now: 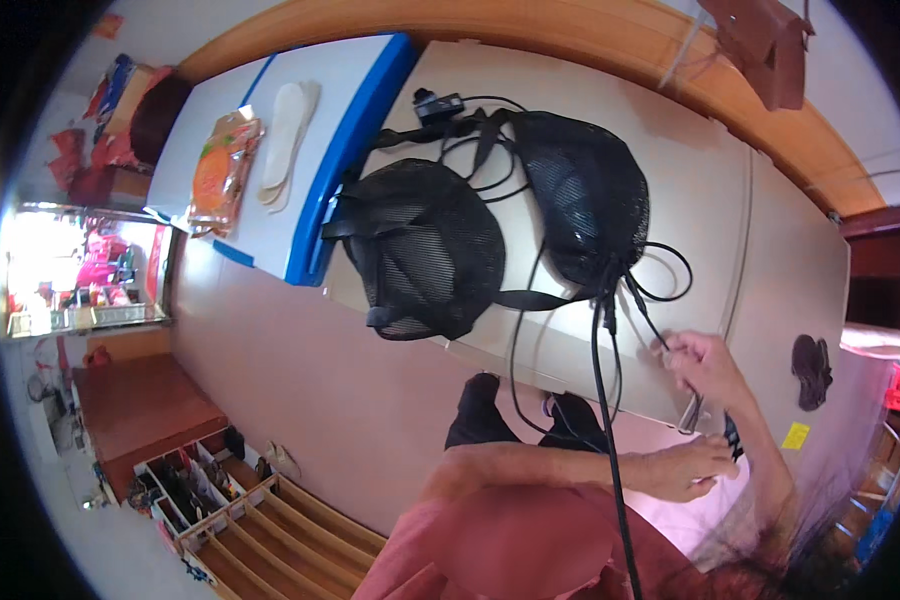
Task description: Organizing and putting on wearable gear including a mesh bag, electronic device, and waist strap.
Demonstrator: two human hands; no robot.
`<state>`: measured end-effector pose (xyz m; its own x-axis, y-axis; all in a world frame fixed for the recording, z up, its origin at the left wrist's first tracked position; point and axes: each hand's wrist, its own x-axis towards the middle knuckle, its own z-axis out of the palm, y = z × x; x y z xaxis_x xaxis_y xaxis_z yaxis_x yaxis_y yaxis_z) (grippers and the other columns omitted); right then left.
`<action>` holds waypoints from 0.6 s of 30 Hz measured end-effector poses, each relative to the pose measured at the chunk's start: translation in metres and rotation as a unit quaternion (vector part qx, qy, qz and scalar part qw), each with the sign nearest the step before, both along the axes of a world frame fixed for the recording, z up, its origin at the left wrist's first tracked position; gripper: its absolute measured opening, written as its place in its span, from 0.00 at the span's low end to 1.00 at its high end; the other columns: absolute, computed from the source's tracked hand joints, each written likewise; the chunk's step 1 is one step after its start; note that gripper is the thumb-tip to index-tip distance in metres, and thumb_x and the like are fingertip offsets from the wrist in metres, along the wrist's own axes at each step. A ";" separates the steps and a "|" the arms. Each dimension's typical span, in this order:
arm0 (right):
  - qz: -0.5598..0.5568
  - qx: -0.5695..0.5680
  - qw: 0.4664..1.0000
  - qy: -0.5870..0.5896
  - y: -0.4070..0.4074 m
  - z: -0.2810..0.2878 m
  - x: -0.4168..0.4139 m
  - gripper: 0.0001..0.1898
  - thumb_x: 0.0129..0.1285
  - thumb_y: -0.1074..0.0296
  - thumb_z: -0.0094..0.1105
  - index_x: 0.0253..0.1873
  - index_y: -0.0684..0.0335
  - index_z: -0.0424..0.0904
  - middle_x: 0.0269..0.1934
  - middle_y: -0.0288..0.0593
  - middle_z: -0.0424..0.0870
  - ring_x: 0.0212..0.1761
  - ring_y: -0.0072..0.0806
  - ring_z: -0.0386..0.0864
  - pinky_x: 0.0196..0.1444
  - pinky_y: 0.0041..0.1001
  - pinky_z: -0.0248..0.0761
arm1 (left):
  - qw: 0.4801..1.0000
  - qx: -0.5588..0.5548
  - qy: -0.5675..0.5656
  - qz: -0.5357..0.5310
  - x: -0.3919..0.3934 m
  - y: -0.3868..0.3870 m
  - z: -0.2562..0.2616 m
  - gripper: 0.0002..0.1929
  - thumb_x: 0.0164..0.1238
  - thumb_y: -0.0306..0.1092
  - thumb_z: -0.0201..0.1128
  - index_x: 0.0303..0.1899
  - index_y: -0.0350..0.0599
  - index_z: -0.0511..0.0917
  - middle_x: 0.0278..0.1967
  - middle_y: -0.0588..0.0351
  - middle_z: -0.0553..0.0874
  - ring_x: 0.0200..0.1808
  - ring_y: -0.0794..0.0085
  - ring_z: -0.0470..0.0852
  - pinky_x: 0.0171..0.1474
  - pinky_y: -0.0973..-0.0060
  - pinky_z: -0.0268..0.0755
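My right hand (pixel 705 367) pinches a thin black cord (pixel 649 321) that runs from the gathered end of a black mesh bag (pixel 581 187). Lower down, my left hand (pixel 682 469) has its fingers closed around a small dark object (pixel 733 433), partly hidden and too small to name. The mesh bag lies on a pale table (pixel 697 225), with something bluish inside. To its left sits a second, rounder black mesh bag (pixel 435 247) with black straps. Black cables loop between the two bags, and one thick cable (pixel 604 390) runs down across my left forearm.
A blue-edged white surface (pixel 322 97) at the left bears an orange packet (pixel 217 172) and pale insoles (pixel 289 139). A small black device (pixel 439 109) stands at the table's back. On the floor are dark slippers (pixel 811 371) at right and a wooden slatted rack (pixel 277 532) at lower left.
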<state>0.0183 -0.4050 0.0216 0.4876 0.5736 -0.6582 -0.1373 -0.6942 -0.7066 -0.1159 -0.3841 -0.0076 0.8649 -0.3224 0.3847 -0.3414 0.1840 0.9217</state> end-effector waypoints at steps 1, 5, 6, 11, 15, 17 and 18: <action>0.008 0.008 1.000 0.001 0.004 -0.002 -0.009 0.07 0.57 0.71 0.60 0.39 0.67 0.78 0.22 0.32 0.76 0.24 0.17 0.73 0.26 0.21 0.66 | 0.999 0.023 0.014 -0.037 -0.008 0.001 -0.003 0.16 0.53 0.21 0.56 0.47 0.39 0.71 0.42 0.48 0.73 0.51 0.55 0.68 0.55 0.60 0.62; 0.147 -0.027 0.912 -0.382 0.035 0.003 -0.044 0.12 0.52 0.68 0.66 0.40 0.63 0.76 0.31 0.44 0.79 0.27 0.38 0.78 0.29 0.31 0.71 | 0.992 0.108 0.003 -0.059 -0.033 0.001 -0.028 0.14 0.55 0.23 0.57 0.45 0.40 0.72 0.39 0.48 0.74 0.53 0.55 0.71 0.57 0.59 0.61; 0.176 -0.004 0.868 -0.464 0.041 0.007 -0.050 0.12 0.53 0.67 0.65 0.40 0.62 0.75 0.34 0.44 0.79 0.29 0.39 0.79 0.29 0.32 0.72 | 0.989 0.143 -0.043 -0.023 -0.035 0.006 -0.026 0.15 0.57 0.22 0.55 0.47 0.38 0.73 0.42 0.44 0.77 0.51 0.54 0.74 0.58 0.58 0.63; 0.219 0.183 0.908 -0.308 0.084 -0.018 -0.094 0.14 0.57 0.67 0.64 0.44 0.65 0.73 0.32 0.49 0.78 0.31 0.44 0.79 0.34 0.37 0.73 | 0.989 0.139 0.049 -0.028 -0.047 0.012 -0.054 0.21 0.57 0.21 0.51 0.54 0.38 0.75 0.50 0.39 0.79 0.51 0.48 0.77 0.58 0.59 0.68; 0.193 0.095 0.949 -0.229 0.132 -0.033 -0.095 0.11 0.62 0.63 0.59 0.43 0.63 0.71 0.36 0.50 0.79 0.35 0.47 0.80 0.33 0.40 0.74 | 0.987 0.154 -0.034 0.030 -0.057 0.003 -0.094 0.24 0.54 0.22 0.53 0.56 0.39 0.75 0.54 0.40 0.77 0.60 0.50 0.72 0.64 0.59 0.63; 0.192 0.055 0.881 -0.429 0.153 -0.030 -0.094 0.17 0.60 0.60 0.60 0.45 0.68 0.71 0.35 0.54 0.79 0.35 0.48 0.80 0.34 0.40 0.74 | 0.976 0.191 -0.072 0.078 -0.067 0.000 -0.114 0.22 0.52 0.22 0.55 0.54 0.40 0.76 0.54 0.41 0.77 0.62 0.50 0.70 0.65 0.56 0.60; 0.197 0.068 0.862 -0.462 0.158 -0.029 -0.091 0.22 0.58 0.57 0.62 0.46 0.72 0.69 0.35 0.56 0.79 0.36 0.48 0.80 0.33 0.40 0.74 | 0.976 0.189 -0.072 0.077 -0.068 0.003 -0.114 0.22 0.52 0.22 0.55 0.54 0.40 0.76 0.54 0.41 0.77 0.62 0.50 0.70 0.65 0.56 0.60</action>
<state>-0.0731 -0.2470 -0.0075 0.5178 0.8555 -0.0061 0.7551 -0.4603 -0.4668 -0.1835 -0.3815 -0.1216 0.8600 -0.3356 0.3843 -0.4691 -0.2240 0.8542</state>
